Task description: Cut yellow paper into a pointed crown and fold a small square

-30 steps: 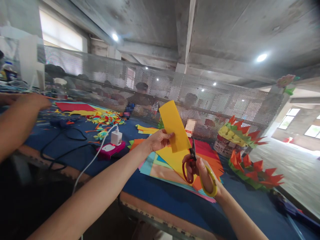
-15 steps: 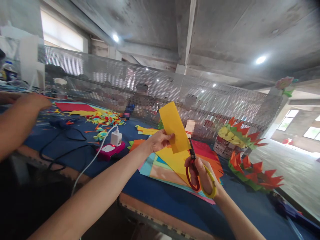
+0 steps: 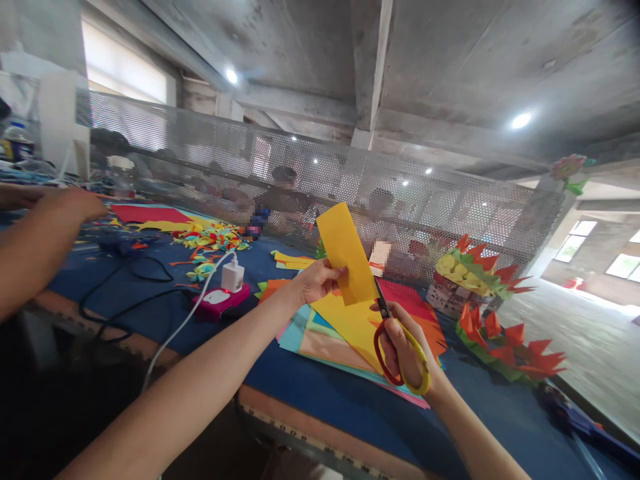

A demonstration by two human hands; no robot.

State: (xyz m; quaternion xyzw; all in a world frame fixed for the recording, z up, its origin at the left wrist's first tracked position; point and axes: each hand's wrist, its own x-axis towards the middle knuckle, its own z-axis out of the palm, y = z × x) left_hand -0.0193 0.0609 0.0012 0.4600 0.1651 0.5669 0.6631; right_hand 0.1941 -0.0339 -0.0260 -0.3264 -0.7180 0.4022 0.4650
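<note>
Between the thumb and fingers of my left hand is a yellow paper strip, held up and tilted above the table. My right hand grips scissors by their handles, one loop red and the other yellow. The dark blades touch the lower right edge of the strip; how much paper lies between them I cannot tell. Below both hands lies a stack of coloured paper sheets, with yellow, orange, red and pale blue showing.
A magenta power strip with a white charger stands left. Paper scraps are heaped behind it. Folded-paper crowns and a glue gun lie right. A co-worker's arm reaches in left. A perforated metal screen borders the back.
The scissors have shifted slightly, their handles a little closer together and the blades more closed at the strip's edge. My left hand and the strip have barely moved.
</note>
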